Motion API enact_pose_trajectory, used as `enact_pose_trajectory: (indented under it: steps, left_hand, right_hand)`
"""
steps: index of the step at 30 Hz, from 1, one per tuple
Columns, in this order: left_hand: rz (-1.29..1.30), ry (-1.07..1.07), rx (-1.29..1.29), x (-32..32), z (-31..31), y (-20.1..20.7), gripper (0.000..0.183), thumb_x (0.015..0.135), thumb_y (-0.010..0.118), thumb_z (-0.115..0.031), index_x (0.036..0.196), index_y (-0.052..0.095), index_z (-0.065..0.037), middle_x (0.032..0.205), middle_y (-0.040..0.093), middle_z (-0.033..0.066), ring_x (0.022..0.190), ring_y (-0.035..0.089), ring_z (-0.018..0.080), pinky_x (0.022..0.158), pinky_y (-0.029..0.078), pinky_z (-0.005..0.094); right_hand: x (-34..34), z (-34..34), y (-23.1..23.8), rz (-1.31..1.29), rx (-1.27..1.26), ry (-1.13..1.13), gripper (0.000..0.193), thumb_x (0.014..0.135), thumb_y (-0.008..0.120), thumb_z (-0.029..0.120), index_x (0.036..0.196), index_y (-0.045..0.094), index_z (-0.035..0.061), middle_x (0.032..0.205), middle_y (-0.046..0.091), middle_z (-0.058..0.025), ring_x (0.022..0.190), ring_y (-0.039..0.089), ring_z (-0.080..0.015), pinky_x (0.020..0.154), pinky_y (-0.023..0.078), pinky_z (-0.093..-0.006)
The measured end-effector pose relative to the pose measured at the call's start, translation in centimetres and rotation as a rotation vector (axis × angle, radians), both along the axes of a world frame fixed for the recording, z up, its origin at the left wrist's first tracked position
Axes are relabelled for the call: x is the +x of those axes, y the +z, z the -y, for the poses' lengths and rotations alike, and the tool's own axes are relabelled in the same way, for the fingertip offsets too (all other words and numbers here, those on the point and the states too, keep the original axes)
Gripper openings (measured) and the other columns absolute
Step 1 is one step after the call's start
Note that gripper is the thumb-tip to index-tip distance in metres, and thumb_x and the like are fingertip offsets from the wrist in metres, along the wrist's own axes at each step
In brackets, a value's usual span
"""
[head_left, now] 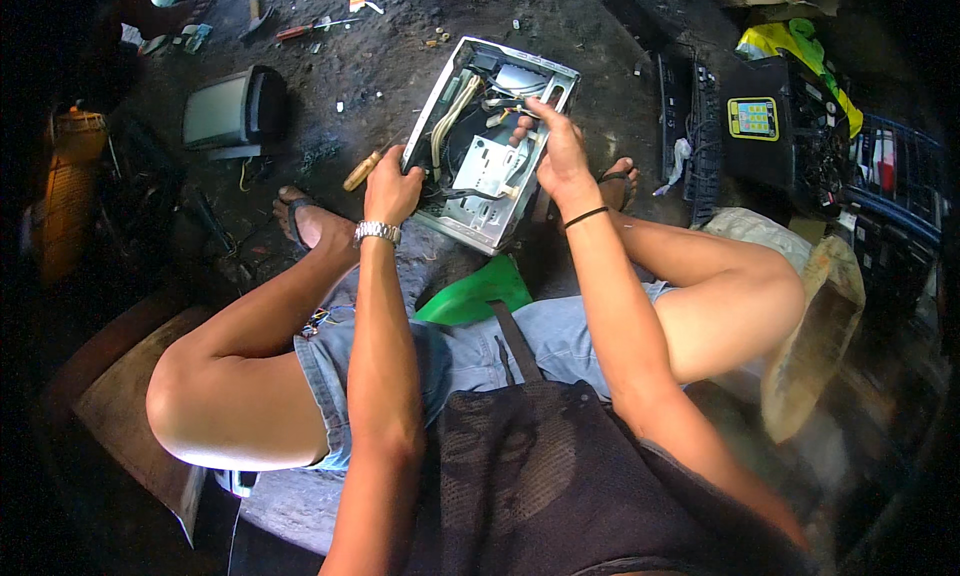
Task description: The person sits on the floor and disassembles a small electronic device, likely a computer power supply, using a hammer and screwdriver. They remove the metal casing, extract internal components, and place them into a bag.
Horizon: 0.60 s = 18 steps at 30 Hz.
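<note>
An open metal computer case lies tilted on the ground between my feet, its inside facing up. Pale bundled cables run along its left inner side, beside a silver metal plate. My left hand is closed round the case's left edge. A screwdriver with a yellowish handle lies just beside that hand, outside the case. My right hand reaches over the right wall, fingers bent close to dark cables and connectors; whatever lies between its fingertips is too small to make out.
An old monitor stands at the left. Further back lie a red-handled screwdriver and a hammer. On the right are a black box, a blue crate and a keyboard. Green plastic sits between my legs.
</note>
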<state>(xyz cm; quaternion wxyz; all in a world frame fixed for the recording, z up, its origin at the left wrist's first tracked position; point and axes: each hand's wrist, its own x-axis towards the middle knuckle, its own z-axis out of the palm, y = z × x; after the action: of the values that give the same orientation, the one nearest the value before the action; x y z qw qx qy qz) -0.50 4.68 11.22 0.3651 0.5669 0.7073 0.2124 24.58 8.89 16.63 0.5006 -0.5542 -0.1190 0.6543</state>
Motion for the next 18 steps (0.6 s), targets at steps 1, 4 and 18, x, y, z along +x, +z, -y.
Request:
enact_pose_trajectory:
  steps: [1, 4, 18]
  left_hand:
    - [-0.038, 0.01, 0.079, 0.1, 0.0, 0.0, 0.048, 0.082, 0.069, -0.019, 0.127, 0.065, -0.003, 0.114, 0.069, 0.0232, 0.11, 0.065, 0.0392, 0.097, 0.05, 0.0463]
    - [-0.261, 0.056, 0.363, 3.3, -0.2, 4.5, 0.042, 0.082, 0.069, -0.01, 0.124, 0.066, -0.005, 0.117, 0.065, 0.0188, 0.113, 0.06, 0.037, 0.097, 0.05, 0.0467]
    - [0.028, -0.536, 0.064, 6.6, 2.1, 9.0, 0.018, 0.083, 0.075, -0.014, 0.099, 0.067, -0.007, 0.095, 0.068, 0.0128, 0.096, 0.067, 0.0365, 0.082, 0.05, 0.0488]
  right_hand:
    - [-0.1, 0.3, 0.2, 0.018, 0.046, 0.007, 0.018, 0.093, 0.071, 0.012, 0.11, 0.066, 0.0075, 0.084, 0.069, -0.006, 0.075, 0.07, -0.0194, 0.071, 0.06, -0.0377]
    - [1.7, 1.8, 0.9, 0.029, 0.024, -0.02, 0.022, 0.095, 0.067, 0.018, 0.113, 0.067, 0.0053, 0.093, 0.073, -0.0093, 0.084, 0.072, -0.0208, 0.079, 0.06, -0.0369]
    - [-2.4, 6.4, -1.4, 0.325, 0.03, -0.163, 0.057, 0.111, 0.04, 0.047, 0.115, 0.07, -0.0014, 0.11, 0.072, -0.0094, 0.099, 0.063, -0.019, 0.092, 0.049, -0.0339]
